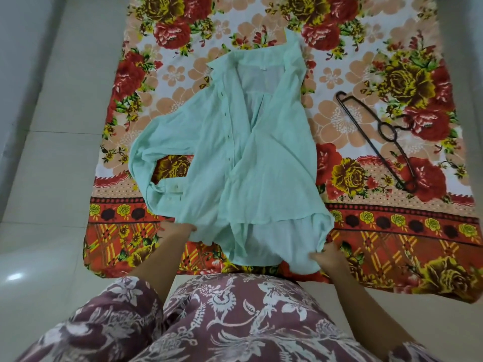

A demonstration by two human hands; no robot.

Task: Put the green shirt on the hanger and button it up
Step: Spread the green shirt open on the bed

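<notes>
The pale green button-front shirt (235,142) lies spread in the middle of the flowered blanket (392,231) on the tiled floor (52,178), collar at the far end, hem nearest the person, and the dark plastic hanger (376,142) lies apart to its right.

The shirt (235,152) was a pale mint green, plain, with small white buttons. Beneath it the blanket (392,74) showed red and mustard-yellow roses with green leaves on white and peach blossoms, and an orange-red plaid border with yellow lines. Right of the shirt, the hanger (379,142) was dark brown. The person's clothing (235,317) was maroon with white florals.
</notes>
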